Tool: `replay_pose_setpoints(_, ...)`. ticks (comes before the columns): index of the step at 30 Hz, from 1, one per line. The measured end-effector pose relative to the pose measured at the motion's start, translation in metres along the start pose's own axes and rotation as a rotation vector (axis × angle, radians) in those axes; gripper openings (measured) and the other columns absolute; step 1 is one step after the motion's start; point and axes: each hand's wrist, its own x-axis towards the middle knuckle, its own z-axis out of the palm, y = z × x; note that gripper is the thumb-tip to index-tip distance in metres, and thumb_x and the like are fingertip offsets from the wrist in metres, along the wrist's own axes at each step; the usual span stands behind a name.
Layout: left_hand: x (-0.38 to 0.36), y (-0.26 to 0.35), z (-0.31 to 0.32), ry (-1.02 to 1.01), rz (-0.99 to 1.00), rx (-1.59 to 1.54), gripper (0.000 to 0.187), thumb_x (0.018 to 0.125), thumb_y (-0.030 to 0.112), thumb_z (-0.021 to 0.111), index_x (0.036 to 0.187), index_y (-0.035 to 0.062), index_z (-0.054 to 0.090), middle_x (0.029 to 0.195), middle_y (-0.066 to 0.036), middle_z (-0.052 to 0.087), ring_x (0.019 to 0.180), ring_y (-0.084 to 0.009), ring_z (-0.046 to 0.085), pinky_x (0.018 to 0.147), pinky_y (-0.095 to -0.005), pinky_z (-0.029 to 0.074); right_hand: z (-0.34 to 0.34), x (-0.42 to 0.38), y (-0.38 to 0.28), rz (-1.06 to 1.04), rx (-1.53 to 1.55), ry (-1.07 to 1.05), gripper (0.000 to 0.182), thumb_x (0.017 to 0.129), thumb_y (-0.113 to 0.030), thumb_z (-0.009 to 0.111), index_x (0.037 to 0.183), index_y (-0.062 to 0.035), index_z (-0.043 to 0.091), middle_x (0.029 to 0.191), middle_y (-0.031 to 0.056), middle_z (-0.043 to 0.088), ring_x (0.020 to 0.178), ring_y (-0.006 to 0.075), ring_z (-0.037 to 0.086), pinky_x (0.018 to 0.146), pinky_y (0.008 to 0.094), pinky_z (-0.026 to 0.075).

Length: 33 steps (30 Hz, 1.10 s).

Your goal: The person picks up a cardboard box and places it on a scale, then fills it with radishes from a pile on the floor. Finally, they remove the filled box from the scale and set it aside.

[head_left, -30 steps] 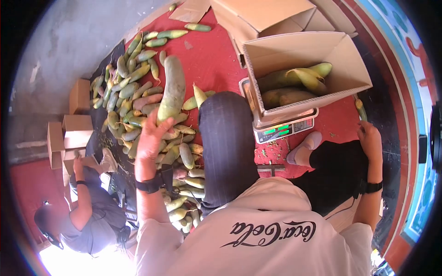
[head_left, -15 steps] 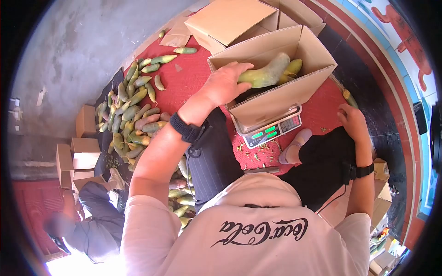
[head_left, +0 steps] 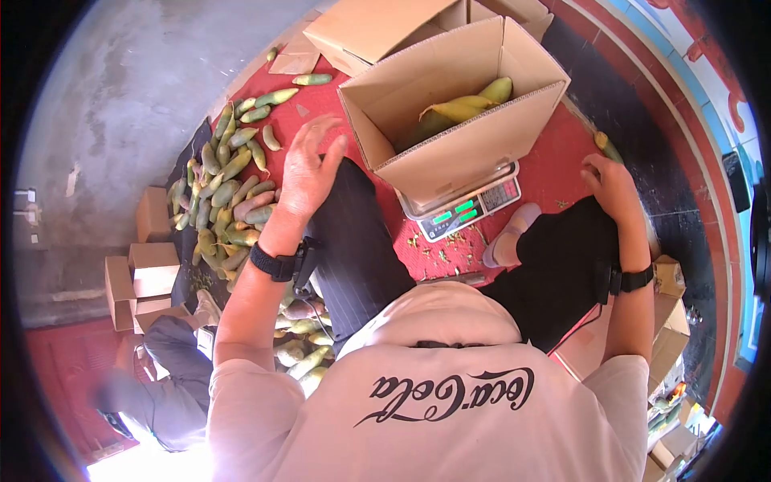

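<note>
My left hand point(head_left: 313, 167) is empty, its fingers spread, above my left leg and outside the box. In front of me an open cardboard box point(head_left: 458, 153) stands on a digital scale point(head_left: 468, 215) with green lit displays. Inside lie long yellow-green vegetables that look like radishes point(head_left: 462, 108); the box wall hides part of them. My right hand point(head_left: 612, 183) rests by my right knee, fingers loosely bent and holding nothing.
A heap of similar radishes point(head_left: 229, 193) lies on the left, by the wall. More cardboard boxes point(head_left: 377, 28) stand behind the scale. Another person point(head_left: 173, 377) sits at lower left near small boxes point(head_left: 154, 269). A lone radish point(head_left: 608, 147) lies to the right.
My left hand has let go of the large pale-green radish, now lower in the box or hidden, and moved left out of the box. My right hand stays by the knee.
</note>
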Motion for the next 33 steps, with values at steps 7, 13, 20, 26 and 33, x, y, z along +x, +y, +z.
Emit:
replay_pose_setpoints(7,-0.012,-0.006,0.002,0.111,-0.217,-0.03,0.029,0.091,0.026,0.052,0.1,-0.0003,0.061,0.095,-0.018,0.063,0.092,-0.0316,0.061,0.081,-0.0357,0.047,-0.001,-0.002,-0.001,0.022,-0.038,-0.017,0.019,0.077,-0.014,0.062,0.092,-0.0018,0.062,0.08,0.0176,0.064,0.078,0.0335,0.063,0.069,0.0398,0.048)
replay_pose_setpoints(13,-0.015,-0.008,0.002,0.135,-0.274,-0.109,0.031,0.091,0.028,0.052,0.099,-0.0006,0.062,0.093,-0.017,0.064,0.089,-0.0285,0.062,0.08,-0.0343,0.047,-0.004,-0.002,-0.009,0.037,-0.057,-0.02,0.02,0.078,-0.015,0.062,0.093,-0.0021,0.062,0.082,0.0183,0.064,0.081,0.0337,0.062,0.071,0.0398,0.048)
replay_pose_setpoints(20,-0.018,-0.01,0.003,0.166,-0.262,-0.105,0.031,0.09,0.028,0.053,0.098,-0.0005,0.063,0.091,-0.016,0.064,0.088,-0.027,0.063,0.078,-0.0334,0.047,-0.003,0.001,-0.01,0.058,-0.08,-0.052,0.02,0.078,-0.016,0.062,0.093,-0.0023,0.062,0.084,0.0183,0.064,0.083,0.0339,0.062,0.072,0.0404,0.048)
replay_pose_setpoints(26,-0.019,-0.014,0.004,0.188,-0.277,-0.111,0.028,0.09,0.025,0.054,0.096,-0.0005,0.063,0.09,-0.015,0.064,0.087,-0.0273,0.063,0.077,-0.0336,0.048,-0.004,0.002,-0.012,0.039,-0.093,-0.055,0.02,0.079,-0.016,0.061,0.093,-0.0018,0.061,0.083,0.0186,0.063,0.082,0.0353,0.061,0.071,0.0414,0.047)
replay_pose_setpoints(33,-0.029,-0.029,-0.01,0.22,-0.219,-0.394,0.021,0.089,0.017,0.055,0.099,0.001,0.063,0.094,-0.012,0.064,0.085,-0.0203,0.061,0.078,-0.0293,0.047,0.002,0.002,-0.003,-0.033,-0.126,-0.01,0.021,0.08,-0.014,0.06,0.096,-0.0005,0.059,0.082,0.0209,0.061,0.079,0.0375,0.06,0.069,0.0412,0.046)
